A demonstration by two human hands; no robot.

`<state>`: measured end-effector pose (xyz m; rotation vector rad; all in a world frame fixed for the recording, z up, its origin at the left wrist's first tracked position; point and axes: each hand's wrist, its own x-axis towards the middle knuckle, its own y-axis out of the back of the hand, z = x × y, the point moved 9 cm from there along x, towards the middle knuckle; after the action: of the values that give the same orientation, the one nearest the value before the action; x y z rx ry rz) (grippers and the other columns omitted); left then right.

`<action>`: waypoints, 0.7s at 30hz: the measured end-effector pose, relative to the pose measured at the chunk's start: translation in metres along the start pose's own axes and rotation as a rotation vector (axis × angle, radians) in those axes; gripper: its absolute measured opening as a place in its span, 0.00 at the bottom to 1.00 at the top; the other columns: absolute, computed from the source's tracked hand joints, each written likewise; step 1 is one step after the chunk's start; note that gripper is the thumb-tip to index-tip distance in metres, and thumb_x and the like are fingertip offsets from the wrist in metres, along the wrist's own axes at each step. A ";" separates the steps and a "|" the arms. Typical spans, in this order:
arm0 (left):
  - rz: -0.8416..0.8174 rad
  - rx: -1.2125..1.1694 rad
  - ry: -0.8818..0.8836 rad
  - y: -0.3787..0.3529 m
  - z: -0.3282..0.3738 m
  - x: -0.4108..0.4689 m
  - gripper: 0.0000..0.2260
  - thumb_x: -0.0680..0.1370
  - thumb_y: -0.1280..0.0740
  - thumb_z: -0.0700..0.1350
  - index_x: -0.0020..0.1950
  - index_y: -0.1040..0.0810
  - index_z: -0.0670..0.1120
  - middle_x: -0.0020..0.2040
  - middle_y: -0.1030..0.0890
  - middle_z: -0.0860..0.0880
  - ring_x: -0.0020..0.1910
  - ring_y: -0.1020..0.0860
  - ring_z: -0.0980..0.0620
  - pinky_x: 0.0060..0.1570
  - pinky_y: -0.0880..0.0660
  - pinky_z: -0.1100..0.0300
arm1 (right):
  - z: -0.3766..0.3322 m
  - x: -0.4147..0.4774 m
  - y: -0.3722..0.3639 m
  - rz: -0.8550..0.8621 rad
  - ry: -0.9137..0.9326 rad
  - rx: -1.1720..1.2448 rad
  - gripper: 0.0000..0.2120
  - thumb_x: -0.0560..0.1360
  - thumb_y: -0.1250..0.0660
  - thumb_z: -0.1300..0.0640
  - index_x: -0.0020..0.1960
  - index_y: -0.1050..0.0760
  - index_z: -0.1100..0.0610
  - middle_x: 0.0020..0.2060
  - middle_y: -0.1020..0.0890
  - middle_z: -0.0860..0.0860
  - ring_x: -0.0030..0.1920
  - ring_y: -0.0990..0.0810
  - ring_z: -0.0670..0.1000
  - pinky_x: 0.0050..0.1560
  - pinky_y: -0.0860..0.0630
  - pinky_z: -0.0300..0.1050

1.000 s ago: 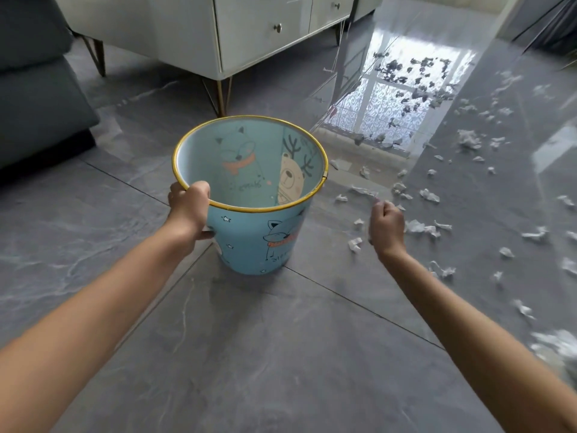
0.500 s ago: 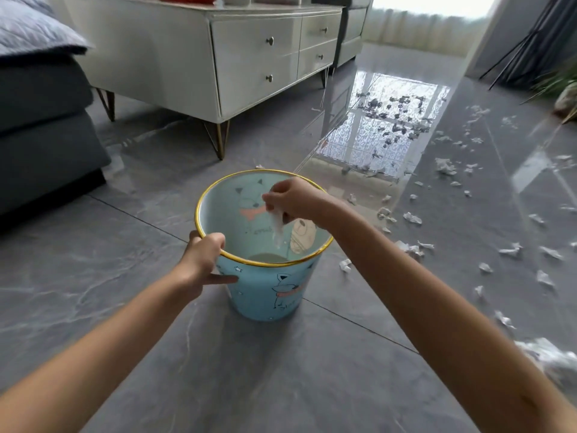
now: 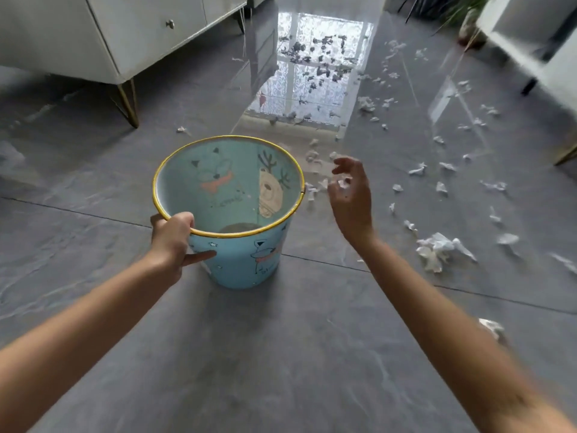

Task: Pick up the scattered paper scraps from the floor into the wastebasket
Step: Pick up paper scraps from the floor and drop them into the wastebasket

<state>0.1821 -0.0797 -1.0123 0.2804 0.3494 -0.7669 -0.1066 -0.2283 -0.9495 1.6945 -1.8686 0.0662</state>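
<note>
The right hand (image 3: 349, 201) has left the wastebasket (image 3: 243, 264) and now hangs just right of its rim, fingers loosely spread, holding nothing. The left hand (image 3: 171, 237) grips the near rim. Paper scraps (image 3: 437, 248) lie scattered on the floor (image 3: 281, 354), right and far.

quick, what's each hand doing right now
Left hand: grips the blue cartoon-printed plastic wastebasket by its yellow rim.
Right hand: open, fingers loosely spread, right of the wastebasket.
</note>
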 end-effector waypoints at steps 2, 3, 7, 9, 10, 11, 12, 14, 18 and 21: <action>-0.035 0.014 0.003 -0.024 -0.004 -0.009 0.05 0.73 0.45 0.37 0.43 0.38 0.47 0.40 0.38 0.50 0.37 0.35 0.54 0.22 0.21 0.54 | 0.066 -0.019 0.034 0.040 -0.175 -0.172 0.22 0.70 0.33 0.57 0.63 0.31 0.60 0.54 0.24 0.57 0.58 0.27 0.59 0.61 0.35 0.46; -0.060 0.030 0.002 -0.040 -0.008 -0.013 0.05 0.72 0.44 0.37 0.41 0.38 0.47 0.39 0.38 0.50 0.37 0.35 0.54 0.22 0.22 0.55 | 0.104 -0.031 0.053 0.008 -0.284 -0.309 0.29 0.70 0.30 0.53 0.67 0.35 0.61 0.60 0.27 0.60 0.63 0.31 0.61 0.64 0.38 0.48; -0.121 0.053 -0.003 -0.086 -0.013 -0.023 0.06 0.72 0.45 0.38 0.47 0.38 0.46 0.40 0.38 0.50 0.37 0.35 0.54 0.22 0.22 0.57 | 0.209 -0.093 0.097 -0.327 -0.628 -0.776 0.55 0.63 0.30 0.33 0.75 0.60 0.51 0.75 0.55 0.60 0.75 0.59 0.60 0.72 0.55 0.60; -0.135 0.055 -0.015 -0.105 -0.013 -0.026 0.04 0.72 0.45 0.38 0.43 0.39 0.47 0.40 0.39 0.50 0.37 0.35 0.53 0.21 0.23 0.58 | 0.233 -0.113 0.109 -0.406 -0.710 -0.830 0.57 0.62 0.34 0.28 0.74 0.68 0.47 0.74 0.64 0.59 0.74 0.66 0.59 0.70 0.60 0.65; -0.135 0.060 -0.025 -0.113 -0.013 -0.027 0.05 0.72 0.45 0.39 0.40 0.40 0.48 0.40 0.39 0.50 0.37 0.35 0.53 0.21 0.23 0.58 | 0.239 -0.118 0.111 -0.424 -0.734 -0.833 0.57 0.62 0.36 0.26 0.74 0.69 0.46 0.74 0.66 0.59 0.74 0.68 0.58 0.70 0.63 0.66; -0.136 0.067 -0.040 -0.120 -0.012 -0.027 0.06 0.72 0.46 0.39 0.39 0.41 0.48 0.40 0.39 0.50 0.37 0.35 0.53 0.21 0.23 0.58 | 0.243 -0.120 0.109 -0.432 -0.734 -0.835 0.57 0.62 0.38 0.25 0.73 0.70 0.46 0.73 0.68 0.59 0.74 0.69 0.58 0.69 0.64 0.66; -0.137 0.073 -0.059 -0.126 -0.011 -0.026 0.06 0.72 0.46 0.40 0.38 0.41 0.49 0.40 0.38 0.50 0.38 0.35 0.53 0.20 0.24 0.59 | 0.244 -0.118 0.102 -0.436 -0.712 -0.840 0.56 0.62 0.39 0.24 0.74 0.70 0.46 0.73 0.68 0.58 0.74 0.69 0.58 0.68 0.66 0.66; -0.137 0.083 -0.087 -0.136 -0.008 -0.022 0.07 0.72 0.46 0.41 0.37 0.41 0.50 0.40 0.39 0.50 0.37 0.35 0.53 0.20 0.25 0.60 | 0.241 -0.110 0.079 -0.441 -0.633 -0.838 0.54 0.63 0.41 0.25 0.74 0.68 0.45 0.73 0.69 0.58 0.73 0.70 0.58 0.67 0.70 0.65; -0.144 0.116 -0.123 -0.146 -0.004 -0.014 0.09 0.73 0.48 0.40 0.35 0.43 0.50 0.38 0.40 0.49 0.35 0.38 0.52 0.19 0.26 0.61 | 0.238 -0.087 0.029 -0.525 -0.470 -0.882 0.45 0.69 0.44 0.29 0.74 0.66 0.43 0.74 0.68 0.54 0.74 0.70 0.57 0.67 0.72 0.63; -0.142 0.121 -0.153 -0.152 0.001 -0.013 0.09 0.74 0.48 0.39 0.36 0.43 0.49 0.38 0.40 0.50 0.36 0.38 0.52 0.18 0.26 0.61 | 0.246 -0.071 0.020 -0.573 -0.398 -0.949 0.37 0.74 0.49 0.33 0.75 0.63 0.43 0.75 0.66 0.51 0.74 0.68 0.55 0.64 0.76 0.61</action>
<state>0.0646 -0.1764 -1.0242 0.3104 0.1797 -0.9450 -0.2228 -0.2662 -1.1751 1.4862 -1.2116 -1.2496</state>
